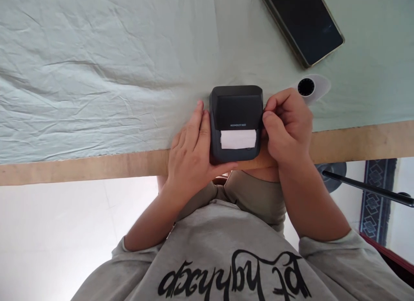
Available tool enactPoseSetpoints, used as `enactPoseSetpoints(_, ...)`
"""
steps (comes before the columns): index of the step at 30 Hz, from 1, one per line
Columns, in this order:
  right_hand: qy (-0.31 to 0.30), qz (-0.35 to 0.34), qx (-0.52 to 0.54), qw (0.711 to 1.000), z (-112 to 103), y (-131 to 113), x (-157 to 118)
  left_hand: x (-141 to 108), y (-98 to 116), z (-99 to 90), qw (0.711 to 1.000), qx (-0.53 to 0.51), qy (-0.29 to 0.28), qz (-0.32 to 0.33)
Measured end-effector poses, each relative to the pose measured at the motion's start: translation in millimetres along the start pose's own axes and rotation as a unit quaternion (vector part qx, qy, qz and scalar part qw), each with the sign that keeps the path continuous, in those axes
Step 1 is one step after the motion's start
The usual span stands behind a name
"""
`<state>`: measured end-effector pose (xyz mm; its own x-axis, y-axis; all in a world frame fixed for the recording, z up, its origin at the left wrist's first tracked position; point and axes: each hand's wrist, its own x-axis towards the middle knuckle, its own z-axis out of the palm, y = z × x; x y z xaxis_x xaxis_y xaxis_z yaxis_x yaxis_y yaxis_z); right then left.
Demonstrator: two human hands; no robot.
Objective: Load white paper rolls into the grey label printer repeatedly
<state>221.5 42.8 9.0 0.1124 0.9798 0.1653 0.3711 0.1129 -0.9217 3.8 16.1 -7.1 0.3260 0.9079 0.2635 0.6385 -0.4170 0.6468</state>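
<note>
A small black label printer [239,110] marked NIIMBOT stands at the table's near edge. A strip of white label paper [238,139] sticks out of the slot in its top. My left hand [194,145] holds the printer's left side, fingers laid straight along it and the thumb across its front edge. At the printer's right side is my right hand [286,122], its thumb and forefinger pinched together against the edge. Whatever lies between those fingertips is too small to make out.
A dark smartphone [305,25] in a case lies at the far right. Just beyond my right hand is a white rounded device [318,86] with a black round face. Pale green cloth [106,76] covers the table, whose bare wooden edge [80,166] runs along the front.
</note>
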Motion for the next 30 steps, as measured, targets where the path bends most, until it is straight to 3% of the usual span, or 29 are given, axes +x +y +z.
enactPoseSetpoints(7,-0.017,-0.017,-0.009,1.000,-0.4,-4.4,1.3,4.9,12.0,-13.0,0.994,0.091,-0.048,-0.026)
enactPoseSetpoints(16,-0.041,-0.002,-0.013,0.999,-2.7,-5.9,4.5,5.6,6.7,-8.4,0.997,0.072,-0.017,-0.012)
enactPoseSetpoints(21,-0.068,0.009,-0.021,0.997,-4.9,-4.8,6.6,8.1,5.7,-9.7,0.998,0.055,-0.023,-0.012)
enactPoseSetpoints(30,-0.065,-0.005,-0.030,0.997,-5.6,1.1,2.5,9.5,8.9,-15.2,0.997,0.058,-0.035,-0.029)
